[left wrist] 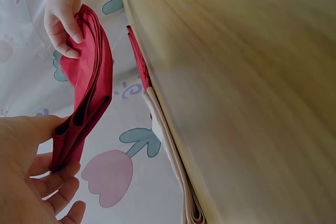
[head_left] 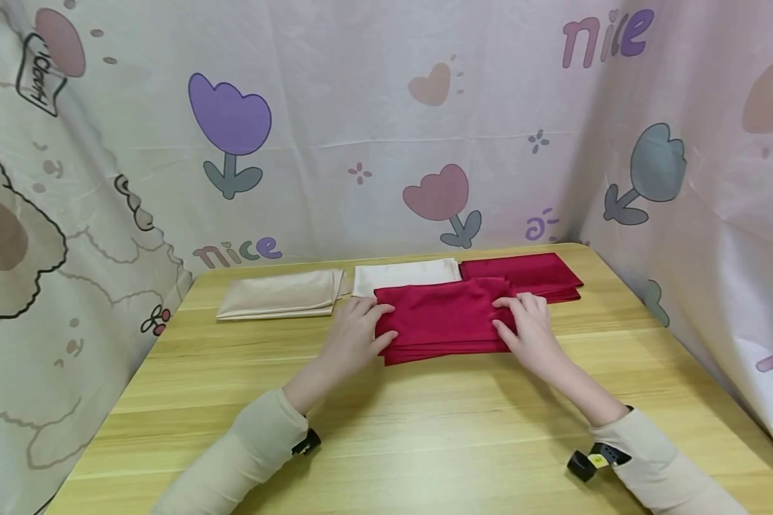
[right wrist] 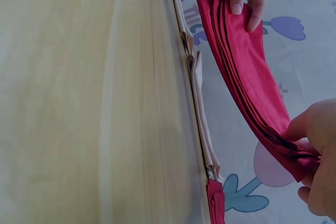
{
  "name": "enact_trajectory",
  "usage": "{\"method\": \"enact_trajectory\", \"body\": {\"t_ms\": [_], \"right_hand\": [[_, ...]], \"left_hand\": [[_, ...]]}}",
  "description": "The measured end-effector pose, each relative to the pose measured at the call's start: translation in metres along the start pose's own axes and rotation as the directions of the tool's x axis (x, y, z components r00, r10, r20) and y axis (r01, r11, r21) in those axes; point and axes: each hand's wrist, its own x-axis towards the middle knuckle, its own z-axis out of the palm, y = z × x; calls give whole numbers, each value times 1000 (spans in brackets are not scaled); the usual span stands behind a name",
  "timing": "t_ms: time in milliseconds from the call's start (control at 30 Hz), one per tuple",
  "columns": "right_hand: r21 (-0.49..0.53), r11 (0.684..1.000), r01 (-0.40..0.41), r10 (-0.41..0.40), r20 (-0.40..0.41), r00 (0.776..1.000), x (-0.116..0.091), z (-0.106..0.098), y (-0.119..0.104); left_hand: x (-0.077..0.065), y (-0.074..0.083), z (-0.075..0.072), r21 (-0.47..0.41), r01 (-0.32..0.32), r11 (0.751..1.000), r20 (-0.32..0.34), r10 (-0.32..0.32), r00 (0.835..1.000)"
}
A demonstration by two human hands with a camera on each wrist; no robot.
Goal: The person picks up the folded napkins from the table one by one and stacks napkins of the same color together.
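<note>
Plainly, my left hand (head_left: pixel 356 329) and right hand (head_left: pixel 530 330) pinch opposite ends of a folded red cloth (head_left: pixel 444 313) above the bench (head_left: pixel 425 436), presumably so its layers hang together; from my head view it hides part of the white cloth (head_left: pixel 406 274) behind, and I can't count its layers.

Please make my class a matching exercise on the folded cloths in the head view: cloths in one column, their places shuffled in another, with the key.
Column A
1. Beige folded cloth
2. White folded cloth
3. Farther red folded cloth
4. Nearer red folded cloth

Column B
a. Right end of the tabletop row
b. Held between left hand and right hand
c. Left end of that row
d. Middle of that row

Pairs: 1-c; 2-d; 3-a; 4-b
</note>
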Motion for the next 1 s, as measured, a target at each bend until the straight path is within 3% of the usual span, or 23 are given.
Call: {"method": "enact_trajectory", "body": {"t_ms": [333,1000], "right_hand": [[-1,1000,-20,20,-21,1000,0,-7,8],[-16,999,-47,46,-60,997,4,-16,19]], "left_hand": [[8,6,6,16,-15,1000,27,14,1000],[24,13,18,62,-104,993,-19,105,994]]}}
